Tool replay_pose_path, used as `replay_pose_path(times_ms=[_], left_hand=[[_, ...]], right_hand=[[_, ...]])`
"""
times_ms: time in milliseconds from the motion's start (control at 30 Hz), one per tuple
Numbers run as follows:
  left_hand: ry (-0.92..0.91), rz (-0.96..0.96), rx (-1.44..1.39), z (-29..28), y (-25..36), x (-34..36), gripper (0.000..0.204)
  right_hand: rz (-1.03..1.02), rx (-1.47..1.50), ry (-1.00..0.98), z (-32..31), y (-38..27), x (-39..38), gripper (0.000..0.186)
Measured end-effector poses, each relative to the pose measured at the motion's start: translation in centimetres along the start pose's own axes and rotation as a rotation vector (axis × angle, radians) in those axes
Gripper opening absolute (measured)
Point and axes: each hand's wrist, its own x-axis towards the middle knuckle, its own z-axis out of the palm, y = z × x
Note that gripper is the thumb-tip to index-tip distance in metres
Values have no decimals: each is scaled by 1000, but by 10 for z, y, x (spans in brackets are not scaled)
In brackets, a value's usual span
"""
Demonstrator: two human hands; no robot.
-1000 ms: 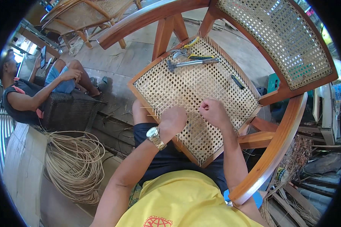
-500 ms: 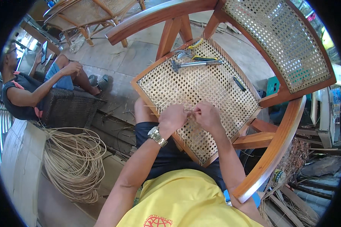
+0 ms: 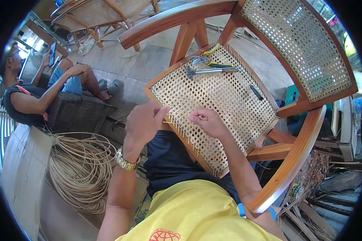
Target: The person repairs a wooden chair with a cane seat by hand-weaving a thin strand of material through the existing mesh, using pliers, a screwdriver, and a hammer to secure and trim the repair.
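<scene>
A wooden chair's woven cane seat (image 3: 245,112) lies across my lap, loose strand ends along its edges. My left hand (image 3: 145,122) is raised over the seat's left edge, fingers curled near the thumb; what they hold is hidden. Right of it, my right hand (image 3: 209,122) pinches a thin cane strand low over the weave. A hammer (image 3: 207,70), grey shears (image 3: 199,59) and yellow-handled tools (image 3: 219,64) lie toward the seat's far side, with a small dark tool (image 3: 256,92) at the right.
The cane backrest (image 3: 295,46) and curved armrest (image 3: 287,168) surround the seat. A seated person (image 3: 28,102) holds a phone at left. A cane coil (image 3: 78,172) lies below them. Rattan furniture (image 3: 96,18) stands behind; scrap wood (image 3: 317,217) is piled at right.
My left hand has moved left and up, away from the right hand, its wrist turning. My right hand has shifted leftward, still pinched. The view has shifted slightly.
</scene>
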Motion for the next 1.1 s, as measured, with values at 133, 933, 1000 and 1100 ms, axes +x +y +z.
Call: replay_pose_path(times_ms=[133, 933, 1000, 1100], left_hand=[[2, 51, 39, 42, -10, 10, 27], [-318, 235, 82, 160, -9, 13, 20], [-215, 254, -83, 157, -11, 15, 22], [-368, 178, -130, 146, -4, 24, 31]], right_hand=[[92, 414, 132, -15, -13, -10, 20], [154, -471, 79, -21, 11, -7, 14], [161, -491, 85, -14, 11, -8, 14], [165, -486, 115, -8, 14, -14, 15]])
